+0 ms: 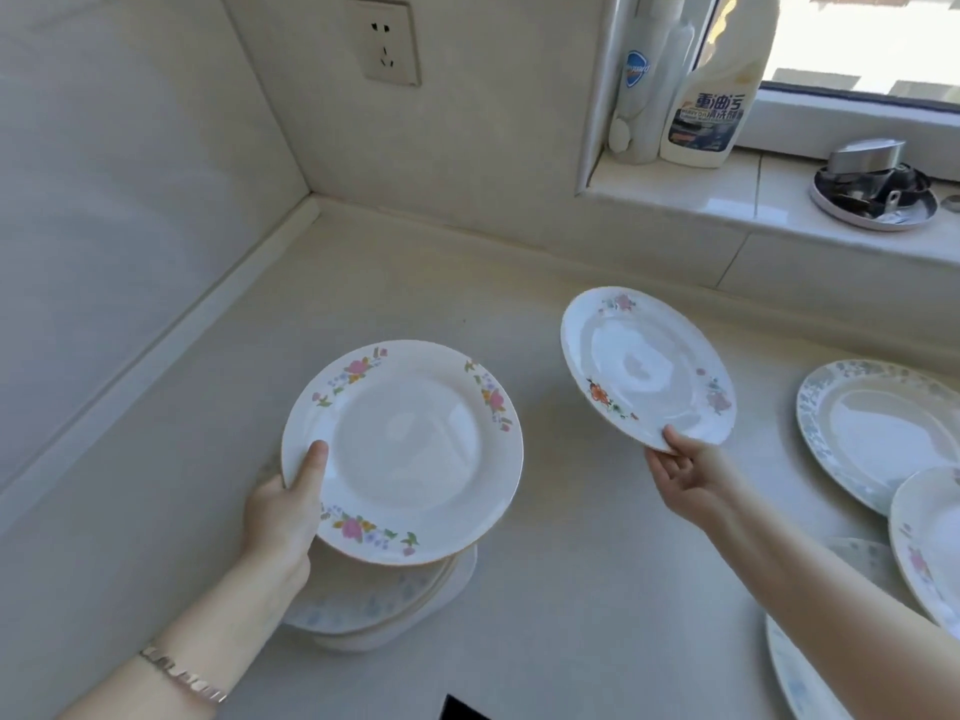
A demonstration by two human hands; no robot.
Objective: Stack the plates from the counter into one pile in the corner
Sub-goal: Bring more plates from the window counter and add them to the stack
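Two-handed plate stacking, seen from the head camera. The left hand (pixel 283 506) grips the pink-flowered plate (pixel 405 449) at its near-left rim, thumb laid on top and fingers hidden beneath. The plate is held nearly level, directly above the pile (pixel 384 605), and its far and right edges overhang the stacked plates below. The pile stands on the worktop (pixel 571 589) on the left side, some way out from the wall corner (pixel 311 197).

The right hand (pixel 685 475), palm up, pinches the second plate (pixel 644 366) at its near rim. That plate is tilted, with its face turned toward the viewer, and is carried in the air to the right of the pile, well apart from it.

The left hand is the nearer to the pile, so its plate probably goes down first, with a short straight descent. The second plate would then have to travel leftward and be levelled. A blue-rimmed plate (pixel 883 428) and others lie unstacked at the right edge.
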